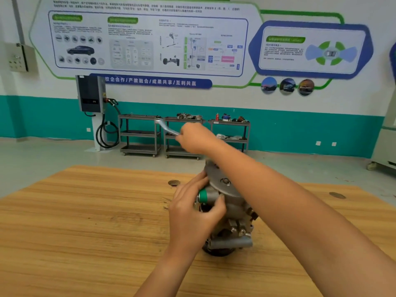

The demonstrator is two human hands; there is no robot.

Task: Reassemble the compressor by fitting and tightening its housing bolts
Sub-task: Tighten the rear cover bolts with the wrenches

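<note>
Wooden desk (pixel 85 221) fills the lower half of the view, nearest of all, with both bare forearms reaching over it. Beyond it at 12 o'clock, three grey shelf carts (pixel 140 136) stand against a teal-banded wall. On the desk, slightly toward 3 o'clock from its middle, the grey metal compressor (pixel 235 213) stands on end, its round plate tilted upward. The left hand (pixel 192 213) is at the compressor's 9 o'clock side, its grip clamped on the body, fingers and thumb curled round it. The right hand (pixel 196 139) is above the compressor's 12 o'clock edge, its grip clamped in a fist on a silver wrench (pixel 166 126). The wrench's free end juts toward 10 o'clock and its other end is hidden behind the hand. A green cap (pixel 203 196) shows between the left fingers, and two small bolts (pixel 237 230) sit low at 5 o'clock.
</note>
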